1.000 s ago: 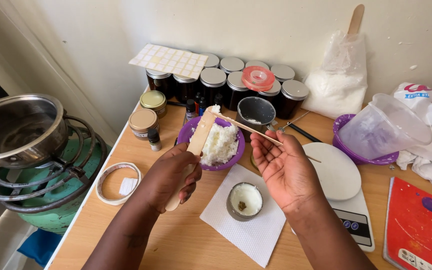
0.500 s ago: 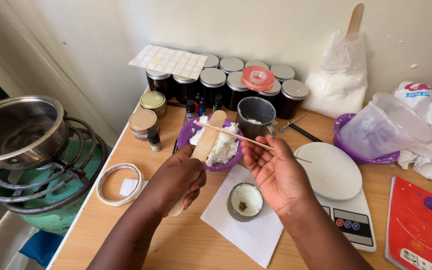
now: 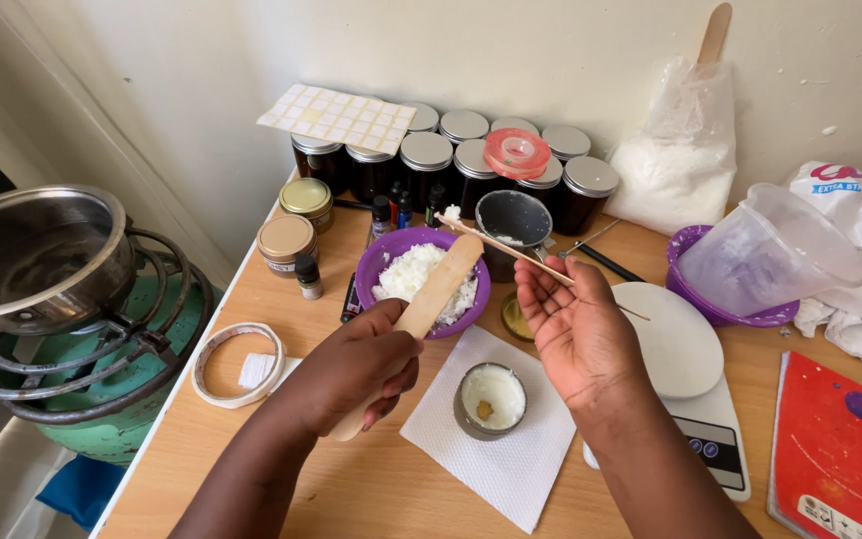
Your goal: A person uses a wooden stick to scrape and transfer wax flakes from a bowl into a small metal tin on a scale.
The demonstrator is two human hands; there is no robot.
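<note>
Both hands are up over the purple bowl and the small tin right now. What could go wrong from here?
1. The left hand holds the flat wooden spatula tilted over the purple bowl of white flakes; flakes could drop onto the table.
2. The thin stick in the right hand points towards the dark cup and could knock it.
3. The small tin sits open under both wrists; a lowered hand could tip it off the white napkin.
</note>
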